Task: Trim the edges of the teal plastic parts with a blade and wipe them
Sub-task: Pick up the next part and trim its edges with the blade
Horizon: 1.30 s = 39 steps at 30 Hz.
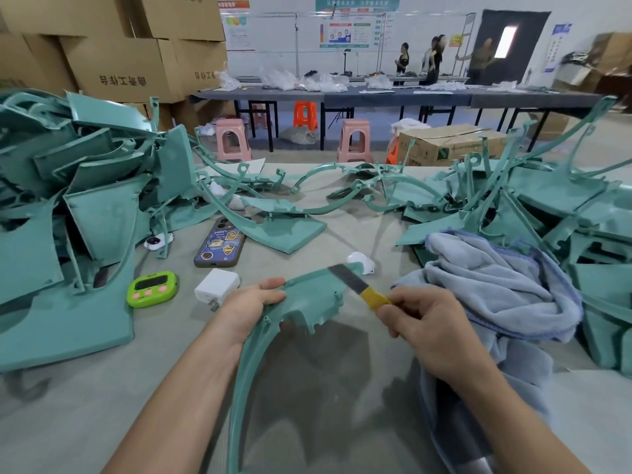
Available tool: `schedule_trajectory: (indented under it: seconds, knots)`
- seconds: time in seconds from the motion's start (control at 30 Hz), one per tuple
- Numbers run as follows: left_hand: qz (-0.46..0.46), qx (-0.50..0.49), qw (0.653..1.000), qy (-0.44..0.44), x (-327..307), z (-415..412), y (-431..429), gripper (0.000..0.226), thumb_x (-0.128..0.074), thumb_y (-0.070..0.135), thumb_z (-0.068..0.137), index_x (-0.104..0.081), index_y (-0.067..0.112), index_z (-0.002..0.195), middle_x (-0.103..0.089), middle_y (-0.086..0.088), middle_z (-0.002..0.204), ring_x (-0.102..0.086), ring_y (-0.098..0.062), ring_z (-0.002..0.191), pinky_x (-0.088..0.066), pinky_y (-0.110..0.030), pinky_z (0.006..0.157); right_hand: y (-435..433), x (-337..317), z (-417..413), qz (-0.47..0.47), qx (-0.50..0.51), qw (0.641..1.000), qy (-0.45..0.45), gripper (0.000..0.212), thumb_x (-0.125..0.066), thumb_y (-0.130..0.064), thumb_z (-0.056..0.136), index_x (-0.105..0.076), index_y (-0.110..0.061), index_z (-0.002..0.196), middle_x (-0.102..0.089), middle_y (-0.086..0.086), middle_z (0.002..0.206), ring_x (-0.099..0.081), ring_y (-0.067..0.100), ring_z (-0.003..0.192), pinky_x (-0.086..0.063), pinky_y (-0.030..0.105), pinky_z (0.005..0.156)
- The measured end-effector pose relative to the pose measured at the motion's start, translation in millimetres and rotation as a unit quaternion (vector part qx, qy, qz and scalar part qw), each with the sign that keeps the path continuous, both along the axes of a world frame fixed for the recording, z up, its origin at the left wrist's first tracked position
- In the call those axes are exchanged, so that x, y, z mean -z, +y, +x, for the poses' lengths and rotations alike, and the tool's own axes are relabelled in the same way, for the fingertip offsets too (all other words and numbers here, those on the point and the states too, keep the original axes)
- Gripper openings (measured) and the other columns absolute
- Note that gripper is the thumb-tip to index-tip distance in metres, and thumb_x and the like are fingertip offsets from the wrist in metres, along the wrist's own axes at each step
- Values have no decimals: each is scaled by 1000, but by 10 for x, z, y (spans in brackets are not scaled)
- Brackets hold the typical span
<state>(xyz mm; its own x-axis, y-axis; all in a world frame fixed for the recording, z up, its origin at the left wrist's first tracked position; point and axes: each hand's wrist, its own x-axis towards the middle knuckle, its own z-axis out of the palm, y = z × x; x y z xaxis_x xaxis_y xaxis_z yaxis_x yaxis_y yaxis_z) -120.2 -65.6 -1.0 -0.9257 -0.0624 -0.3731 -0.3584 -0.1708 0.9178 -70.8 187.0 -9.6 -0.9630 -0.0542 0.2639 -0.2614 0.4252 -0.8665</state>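
My left hand point(251, 311) grips a curved teal plastic part point(309, 295) at its left edge, holding it above the table in front of me. Its long thin arm sweeps down toward the bottom of the view. My right hand point(424, 323) pinches the yellow-wrapped handle of a flat grey blade point(345, 277). The blade lies slanted across the part's upper right edge. A light blue-grey towel point(496, 285) lies bunched just right of my right hand.
Heaps of teal parts stand at the left point(85, 200) and right point(547, 206). On the grey table point(68, 422) lie a phone point(220, 246), a green timer point(152, 289), a white charger point(217, 285) and a white earbud case point(360, 261). Cardboard boxes, stools and people are further back.
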Motion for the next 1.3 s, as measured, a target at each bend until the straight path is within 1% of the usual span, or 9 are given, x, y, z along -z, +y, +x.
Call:
schedule_trajectory:
  seconds: [0.1, 0.2, 0.33, 0.6, 0.8, 0.93, 1.03, 1.2, 1.3]
  knots:
    - [-3, 6, 1000, -1, 0, 18, -25, 23, -54, -7, 96, -66, 12, 101, -72, -8, 76, -63, -12, 41, -49, -21, 36, 2, 63, -55, 53, 78, 996, -13, 28, -71, -17, 91, -67, -23, 63, -61, 6, 57, -42, 6, 48, -35, 25, 51]
    - [-1, 10, 1000, -4, -5, 43, -56, 23, -53, -7, 96, -65, 12, 98, -69, -10, 80, -62, -14, 44, -49, -22, 39, 33, 95, -66, 57, 150, 987, -10, 34, -72, -17, 92, -61, -14, 60, -59, 2, 51, -40, 7, 45, -33, 25, 48]
    - [8, 24, 1000, -3, -44, 70, -61, 21, -52, -6, 97, -64, 11, 98, -68, -11, 81, -60, -12, 41, -46, -19, 34, 41, 92, -48, -44, 129, 991, -12, 35, -70, -13, 95, -62, -18, 62, -51, -7, 45, -35, 4, 43, -28, 18, 44]
    - [19, 21, 1000, -9, -73, 75, -37, 22, -49, -7, 98, -62, 11, 95, -67, -7, 70, -58, -10, 37, -42, -17, 31, 11, 52, -2, 19, 114, 993, 22, 36, -72, -18, 94, -62, -20, 59, -54, -9, 48, -42, 5, 44, -33, 16, 46]
    - [33, -10, 999, -14, -71, 48, -123, 21, -51, -6, 97, -63, 11, 95, -70, -4, 59, -62, -13, 39, -46, -19, 34, -50, -5, 66, 23, 83, 996, 37, 42, -75, -17, 92, -69, -47, 62, -60, -11, 55, -46, 2, 47, -34, 11, 47]
    - [44, -27, 999, -13, -77, 76, -152, 20, -50, -6, 97, -63, 10, 94, -69, -6, 58, -61, -15, 37, -42, -18, 31, -21, -30, 71, 12, 61, 997, 41, 43, -78, -15, 90, -74, -51, 66, -67, -5, 63, -48, 0, 50, -38, 11, 51]
    - [39, -21, 999, -15, -103, 100, -146, 20, -50, -6, 97, -62, 9, 96, -69, -7, 61, -59, -14, 35, -41, -17, 31, -20, -21, 59, -1, 57, 998, 41, 44, -77, -15, 90, -73, -51, 66, -61, -8, 56, -47, 2, 47, -36, 11, 49]
    - [25, 27, 999, -8, -153, 106, -116, 20, -49, -6, 97, -62, 9, 101, -65, -12, 80, -60, -12, 38, -42, -18, 32, 15, 11, -28, -33, 66, 997, 31, 40, -75, -14, 91, -71, -39, 61, -58, -6, 53, -44, 2, 49, -35, 13, 51]
    - [17, 40, 999, -6, -128, 124, -113, 21, -50, -7, 97, -62, 9, 103, -67, -13, 82, -61, -13, 40, -43, -19, 32, 71, 82, -61, 3, 88, 996, 7, 37, -71, -15, 94, -63, -15, 58, -52, -5, 50, -38, 4, 48, -32, 18, 49]
